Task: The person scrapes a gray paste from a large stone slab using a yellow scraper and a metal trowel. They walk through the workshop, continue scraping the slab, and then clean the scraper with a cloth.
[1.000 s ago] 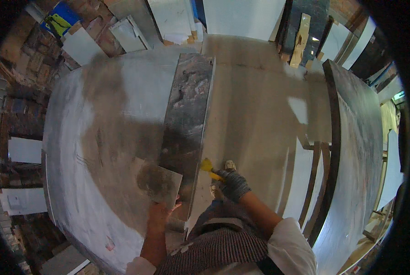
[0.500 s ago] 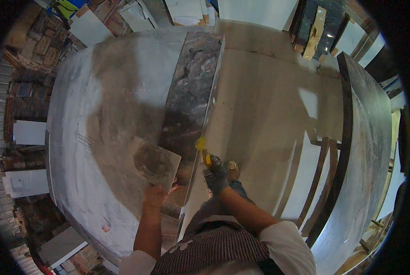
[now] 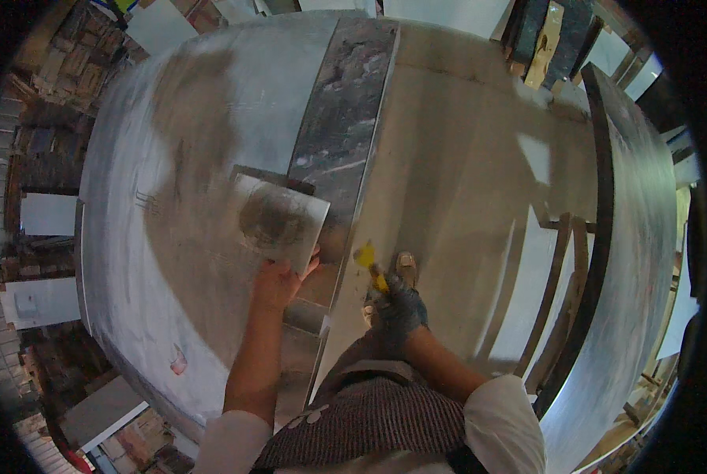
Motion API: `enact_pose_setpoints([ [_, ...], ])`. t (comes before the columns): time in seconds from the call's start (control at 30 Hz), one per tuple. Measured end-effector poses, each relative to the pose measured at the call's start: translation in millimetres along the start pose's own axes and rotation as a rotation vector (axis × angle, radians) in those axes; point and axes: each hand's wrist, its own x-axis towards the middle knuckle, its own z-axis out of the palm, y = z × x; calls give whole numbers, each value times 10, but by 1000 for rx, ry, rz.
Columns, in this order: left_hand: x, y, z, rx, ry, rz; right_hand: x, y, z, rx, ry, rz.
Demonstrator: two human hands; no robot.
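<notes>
one bare left hand [image 3: 278,283] grips one square smeared board [image 3: 286,221]; one gloved right hand [image 3: 401,306] clasps one yellow scraper [image 3: 364,254]; one marbled strip [image 3: 342,103] lies on one desk [image 3: 124,237].

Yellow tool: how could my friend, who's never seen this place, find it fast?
Start at the big grey slab on the left, then go right past the dark strip to the brown floor. Over that floor, the right hand in a dark glove holds the yellow tool. Its bright yellow sets it apart from the dull glove and floor.
</notes>
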Motion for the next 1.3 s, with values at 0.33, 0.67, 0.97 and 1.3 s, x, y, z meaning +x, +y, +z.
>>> enact_pose_setpoints([
  [0.33,1,8,52,43,3,41,4,32,452,-44,-58,-221],
  [0.67,8,9,78,8,-45,31,-412,139,349,-536,-45,-562],
  [0.97,22,48,109,20,-57,-21,-455,441,-95,-508,-20,108],
  [1.3,-56,34,-151,613,-186,109,-166,-1630,969,-484,-171,-342],
])
